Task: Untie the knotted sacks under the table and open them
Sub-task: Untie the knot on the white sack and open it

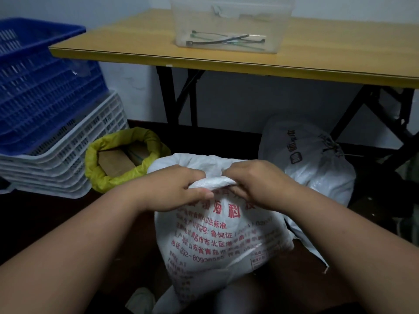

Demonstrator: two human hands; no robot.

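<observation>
On the floor before the table's [226, 64] front edge, left hand [179, 189] and right hand [256, 182] clench the white sack's [217, 234] rolled rim.

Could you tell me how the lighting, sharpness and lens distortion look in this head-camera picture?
Head view: dim and uneven, the floor under the table nearly black; wide-angle bending bows the table edge; the left hand and right hand gripping the white sack are fairly sharp, its red print partly legible; the clear tub is soft.
</observation>
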